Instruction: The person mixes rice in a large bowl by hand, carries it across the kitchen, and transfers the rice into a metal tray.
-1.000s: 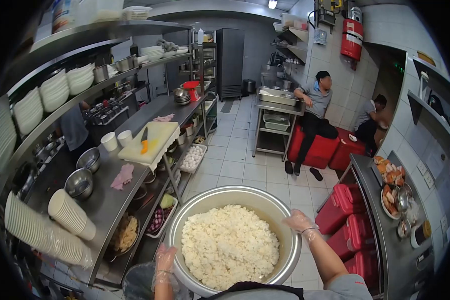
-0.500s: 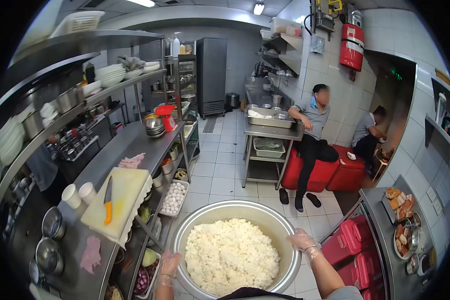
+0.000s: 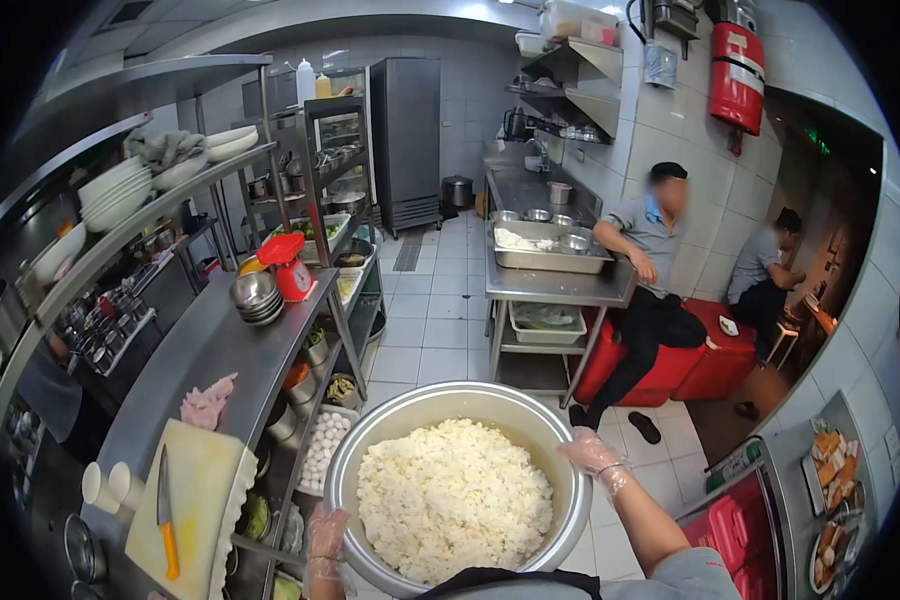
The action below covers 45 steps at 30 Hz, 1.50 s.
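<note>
A large round metal pot (image 3: 340,480) full of white rice (image 3: 455,498) is right in front of my body. My left hand (image 3: 327,540), in a clear plastic glove, holds the pot's left rim. On the right rim is my right hand (image 3: 592,453), also gloved, with its fingers curled over the edge. Both hands grip from the outside, and the rice is untouched by them.
Left is a steel counter (image 3: 185,360) with a cutting board (image 3: 200,480), an orange-handled knife (image 3: 167,510) and a red scale (image 3: 288,268). A person (image 3: 650,235) sits on red containers at right, another person (image 3: 765,265) beyond. Food trays (image 3: 835,465) stand far right.
The view has moved forward down the aisle with the pot still between my hands. The left counter and the seated people appear nearer. The nearer person's legs have shifted.
</note>
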Motion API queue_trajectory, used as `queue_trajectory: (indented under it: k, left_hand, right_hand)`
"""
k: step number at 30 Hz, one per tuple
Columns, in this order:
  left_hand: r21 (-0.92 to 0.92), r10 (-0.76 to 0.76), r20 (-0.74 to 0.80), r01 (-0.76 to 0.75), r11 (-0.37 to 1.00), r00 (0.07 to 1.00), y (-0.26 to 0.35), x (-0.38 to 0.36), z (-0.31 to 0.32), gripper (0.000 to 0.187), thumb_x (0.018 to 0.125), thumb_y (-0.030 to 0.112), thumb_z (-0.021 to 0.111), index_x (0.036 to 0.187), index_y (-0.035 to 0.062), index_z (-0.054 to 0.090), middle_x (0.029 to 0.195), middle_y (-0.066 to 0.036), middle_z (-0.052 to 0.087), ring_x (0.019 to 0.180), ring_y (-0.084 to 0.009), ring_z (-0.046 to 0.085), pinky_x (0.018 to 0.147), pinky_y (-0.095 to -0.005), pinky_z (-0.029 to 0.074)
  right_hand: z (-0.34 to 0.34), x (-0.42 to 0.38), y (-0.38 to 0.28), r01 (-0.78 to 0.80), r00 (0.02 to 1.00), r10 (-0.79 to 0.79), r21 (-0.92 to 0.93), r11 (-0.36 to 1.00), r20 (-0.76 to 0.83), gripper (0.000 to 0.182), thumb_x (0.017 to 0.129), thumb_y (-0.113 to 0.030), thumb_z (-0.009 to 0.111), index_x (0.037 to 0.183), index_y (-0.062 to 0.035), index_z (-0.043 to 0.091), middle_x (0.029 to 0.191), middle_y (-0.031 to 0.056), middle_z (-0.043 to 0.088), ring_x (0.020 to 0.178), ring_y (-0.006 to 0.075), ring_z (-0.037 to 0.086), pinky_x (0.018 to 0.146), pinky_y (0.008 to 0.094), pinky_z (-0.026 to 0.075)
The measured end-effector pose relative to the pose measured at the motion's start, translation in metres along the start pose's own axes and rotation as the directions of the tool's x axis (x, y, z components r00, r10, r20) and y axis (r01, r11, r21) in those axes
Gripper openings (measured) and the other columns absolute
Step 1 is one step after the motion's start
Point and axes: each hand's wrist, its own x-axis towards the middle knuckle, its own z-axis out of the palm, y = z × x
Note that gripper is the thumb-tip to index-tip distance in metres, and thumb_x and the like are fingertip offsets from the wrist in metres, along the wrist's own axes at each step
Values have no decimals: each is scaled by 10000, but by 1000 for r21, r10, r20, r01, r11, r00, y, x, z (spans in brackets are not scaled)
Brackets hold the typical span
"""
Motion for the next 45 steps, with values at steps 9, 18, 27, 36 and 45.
queue_trajectory:
  k: [9,18,27,36,45]
  left_hand:
    - [-37,32,-98,-36,999,995,-6,242,21,189,725,212,589,773,33,628,798,-192,600,697,-312,586,711,-375,472]
    - [148,367,48,-370,917,929,-3,462,53,104,748,130,538,775,65,615,757,-178,583,694,-275,558,692,-351,449]
    - [464,482,178,-505,728,858,11,633,76,199,706,129,563,876,33,604,785,-218,592,736,-348,582,686,-450,449]
    - [101,81,-52,-75,992,995,15,842,124,148,753,178,510,782,72,609,742,-204,551,726,-361,547,663,-425,440]
    - [480,432,263,-505,717,863,95,1067,167,125,756,111,517,798,53,619,791,-197,597,751,-375,578,687,-429,453]
  right_hand:
    - [15,215,-104,113,993,-114,-17,993,-21,453,767,-363,568,1009,15,626,985,243,634,942,354,620,820,412,475]
    - [-2,380,-183,124,992,-122,104,987,-23,431,772,-304,570,1088,-13,611,1005,220,639,911,315,628,822,394,465]
    - [-28,572,-298,88,996,-87,87,992,-5,502,772,-379,550,1056,32,597,1012,255,622,966,378,599,842,409,452]
    - [-34,744,-392,141,988,-140,15,990,-69,494,761,-382,549,1015,38,605,1004,277,603,959,395,592,837,422,453]
    - [-92,855,-465,-56,973,93,173,983,-212,561,717,-387,561,1088,33,588,1130,250,580,1061,371,559,892,403,430]
